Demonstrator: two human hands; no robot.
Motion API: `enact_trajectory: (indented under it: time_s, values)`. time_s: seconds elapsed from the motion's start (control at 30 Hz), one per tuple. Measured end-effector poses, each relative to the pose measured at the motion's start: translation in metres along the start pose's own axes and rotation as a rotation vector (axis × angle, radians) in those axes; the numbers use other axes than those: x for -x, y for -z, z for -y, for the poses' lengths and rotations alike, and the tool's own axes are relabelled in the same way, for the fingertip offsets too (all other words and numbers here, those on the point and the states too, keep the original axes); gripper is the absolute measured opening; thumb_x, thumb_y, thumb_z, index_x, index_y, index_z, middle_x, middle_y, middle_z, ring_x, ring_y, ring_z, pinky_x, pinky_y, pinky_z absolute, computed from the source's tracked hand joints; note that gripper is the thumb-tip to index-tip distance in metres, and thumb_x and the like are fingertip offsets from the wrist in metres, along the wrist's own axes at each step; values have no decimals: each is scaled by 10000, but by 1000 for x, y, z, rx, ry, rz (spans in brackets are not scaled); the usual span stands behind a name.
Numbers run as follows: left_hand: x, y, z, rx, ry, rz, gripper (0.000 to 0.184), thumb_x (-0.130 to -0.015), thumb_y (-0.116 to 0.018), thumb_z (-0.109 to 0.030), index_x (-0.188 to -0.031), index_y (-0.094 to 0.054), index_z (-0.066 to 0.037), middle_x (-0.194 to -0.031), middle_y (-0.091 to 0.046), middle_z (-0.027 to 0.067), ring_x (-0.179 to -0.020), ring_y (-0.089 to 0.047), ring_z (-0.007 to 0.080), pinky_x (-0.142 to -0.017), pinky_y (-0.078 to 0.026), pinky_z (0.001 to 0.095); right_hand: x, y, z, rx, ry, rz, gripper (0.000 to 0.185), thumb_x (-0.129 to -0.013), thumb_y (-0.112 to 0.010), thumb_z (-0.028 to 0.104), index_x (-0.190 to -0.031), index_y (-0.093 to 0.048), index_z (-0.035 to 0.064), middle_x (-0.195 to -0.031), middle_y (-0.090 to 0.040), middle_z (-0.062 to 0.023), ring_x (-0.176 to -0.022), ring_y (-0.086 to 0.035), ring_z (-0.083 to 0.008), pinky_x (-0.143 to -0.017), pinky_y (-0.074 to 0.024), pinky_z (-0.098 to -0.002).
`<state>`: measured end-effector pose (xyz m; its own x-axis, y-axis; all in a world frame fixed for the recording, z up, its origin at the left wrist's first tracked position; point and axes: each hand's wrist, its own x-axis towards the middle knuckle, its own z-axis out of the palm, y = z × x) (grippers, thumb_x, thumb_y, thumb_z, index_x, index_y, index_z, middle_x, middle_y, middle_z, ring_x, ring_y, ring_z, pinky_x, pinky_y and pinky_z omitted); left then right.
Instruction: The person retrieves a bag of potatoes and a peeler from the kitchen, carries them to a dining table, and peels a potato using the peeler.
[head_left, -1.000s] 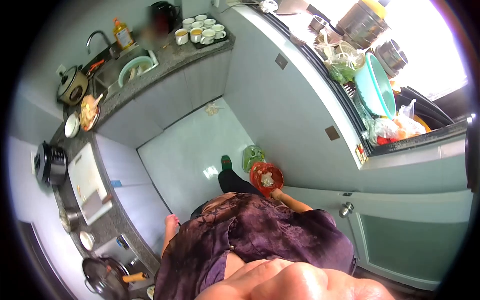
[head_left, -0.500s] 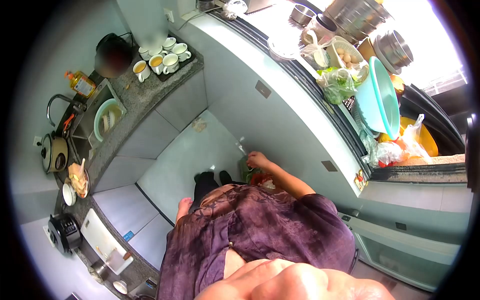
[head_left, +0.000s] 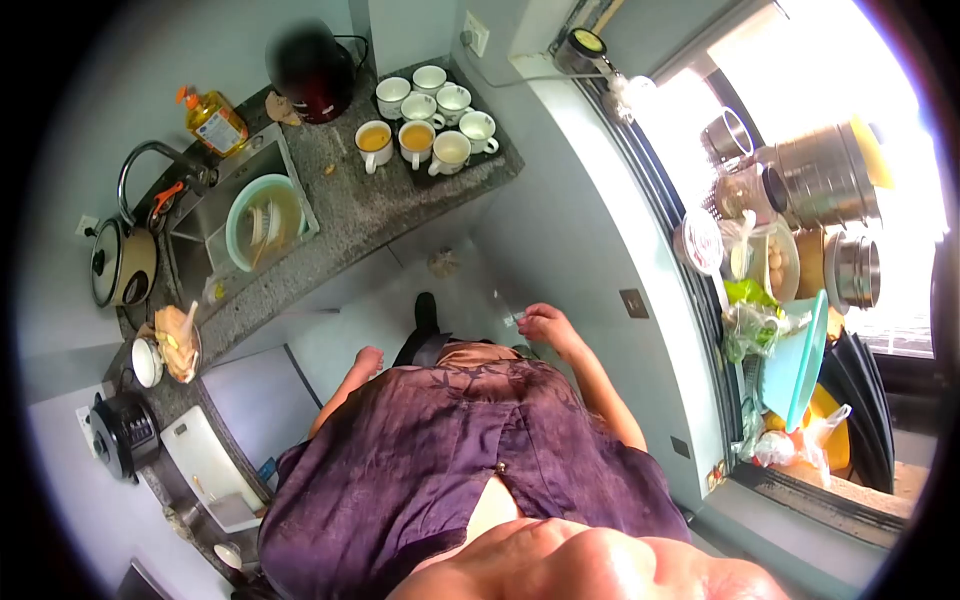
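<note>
My left hand (head_left: 369, 361) hangs at the left of the body, its fingers curled together with nothing visible in them. On the other side my right hand (head_left: 543, 325) is raised in front of the body, fingers bent inward. A small pale thing shows at its fingertips, too small to make out. Several white cups (head_left: 418, 108) stand on a black tray at the counter's corner, beyond both hands. A cup with yellow-brown liquid (head_left: 373, 144) is just left of the tray.
A sink (head_left: 196, 240) holds a light green basin (head_left: 236, 235). Left of it are a cooker (head_left: 136, 262), a plate with a plucked bird (head_left: 177, 340) and a white cutting board (head_left: 198, 455). Pots, bagged greens (head_left: 752, 322) and a turquoise basin (head_left: 793, 375) line the right windowsill.
My right hand has risen from the red bin, which is now hidden behind the body. The view has shifted, and the counter with the cups appears nearer.
</note>
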<state>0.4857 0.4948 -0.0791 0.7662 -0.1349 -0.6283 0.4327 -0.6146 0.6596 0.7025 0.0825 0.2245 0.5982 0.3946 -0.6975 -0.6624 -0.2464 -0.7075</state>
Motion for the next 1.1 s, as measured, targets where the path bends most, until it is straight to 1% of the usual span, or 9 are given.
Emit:
enact_trajectory:
  time_s: [0.1,0.17,0.37,0.53,0.67,0.77,0.83,0.93,1.1]
  values:
    - [-35,37,-6,205,59,-23,206,-898,-562,-231,-1027,-587,-72,-809,-621,53,-616,-578,163,-482,-441,307,5,-13,76,35,111,-3,212,-883,-512,91,-1088,-503,40,-997,-628,-82,-903,-627,-187,-784,-505,-308]
    - [-43,69,-47,722,368,-135,200,-901,-566,-251,-1021,-590,-92,-806,-620,38,-600,-574,129,-479,-426,266,16,-17,124,109,171,13,188,-903,-502,81,-1088,-511,49,-997,-628,-70,-900,-620,-166,-783,-500,-295]
    - [-86,94,-64,868,305,18,177,-929,-540,-271,-958,-574,-99,-747,-585,26,-564,-555,131,-447,-398,266,41,31,249,391,525,-95,154,-926,-506,66,-1065,-548,14,-1008,-625,-57,-885,-600,-134,-779,-490,-270]
    - [-81,108,-84,158,76,152,212,-927,-555,-219,-932,-622,-18,-818,-646,84,-632,-607,202,-564,-487,313,35,132,383,591,830,-564,170,-923,-548,161,-1032,-579,34,-959,-624,-34,-859,-596,-127,-743,-481,-267]
    - [-106,113,-108,66,45,192,211,-925,-556,-212,-950,-623,-13,-832,-651,89,-648,-611,203,-583,-492,313,0,220,492,626,986,-956,378,-881,-593,257,-1151,-544,-1,-930,-664,-129,-859,-634,-178,-753,-511,-296]
    - [-119,113,-135,201,95,149,212,-923,-557,-207,-964,-624,-10,-843,-655,93,-661,-615,203,-598,-496,313,-22,252,565,624,1035,-1149,637,-833,-627,373,-1310,-423,4,-1120,-600,-139,-997,-594,-213,-871,-482,-361]
    - [-128,113,-153,259,114,118,212,-922,-558,-203,-973,-624,-8,-850,-658,95,-669,-618,204,-608,-499,313,-21,257,611,771,663,-1263,896,-756,-640,449,-1409,-283,-50,-1238,-521,-210,-1123,-544,-279,-963,-439,-383]
    - [-141,113,-176,310,118,76,215,-921,-559,-198,-986,-625,-5,-860,-662,99,-681,-621,204,-622,-502,312,-48,275,639,944,920,-1489,1043,-689,-648,491,-1436,-198,-80,-1312,-449,-253,-1212,-484,-321,-1011,-404,-386]
    - [-161,105,-202,310,21,12,221,-918,-561,-189,-1009,-626,1,-878,-668,105,-701,-627,205,-646,-508,312,-39,266,642,703,900,-1350,1070,-664,-710,423,-1425,-160,-89,-1389,-378,-259,-1245,-443,-379,-1026,-394,-409]
